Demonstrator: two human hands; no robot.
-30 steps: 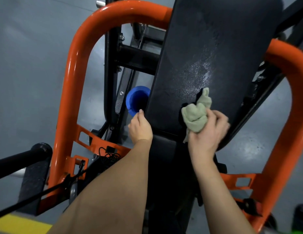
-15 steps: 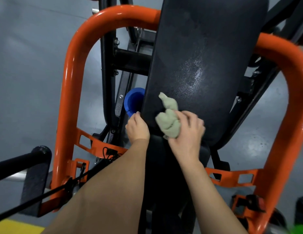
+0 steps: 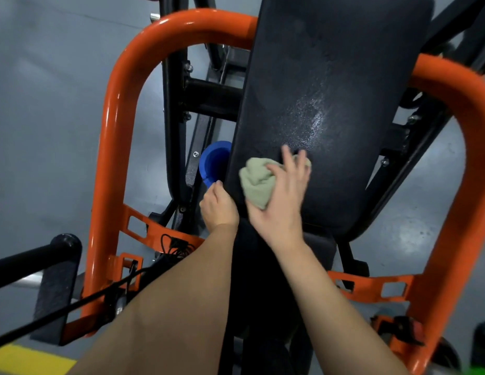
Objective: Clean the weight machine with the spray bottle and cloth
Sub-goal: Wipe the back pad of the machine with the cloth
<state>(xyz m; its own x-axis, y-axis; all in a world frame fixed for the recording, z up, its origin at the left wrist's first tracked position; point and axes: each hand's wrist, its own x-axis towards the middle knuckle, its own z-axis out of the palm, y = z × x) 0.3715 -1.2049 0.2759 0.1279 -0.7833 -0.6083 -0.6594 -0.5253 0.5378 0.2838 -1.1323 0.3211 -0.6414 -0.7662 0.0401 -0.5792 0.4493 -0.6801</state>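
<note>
The cloth (image 3: 259, 182), a pale green wad, lies on the lower left part of the pad (image 3: 338, 63). The right hand (image 3: 283, 205) pins it there, thumb hooked into the wad and fingers spread over it, blurred. The left hand (image 3: 218, 209) curls round the pad's left edge, bracing it.

This looks like the wiping step, with spraying likely done: a wet patch (image 3: 309, 123) glistens at the pad's middle, just above the cloth. The next move probably calls for a firm sweep up through that patch. I cannot make out a spray bottle.

A blue cup (image 3: 213, 162) sits just off the pad's left edge, beside the left hand. Orange frame (image 3: 114, 136) tubes loop round both sides of the pad and may crowd wide strokes. A black bar (image 3: 33, 262) lies well left of the pad, over the grey floor (image 3: 46, 104).
</note>
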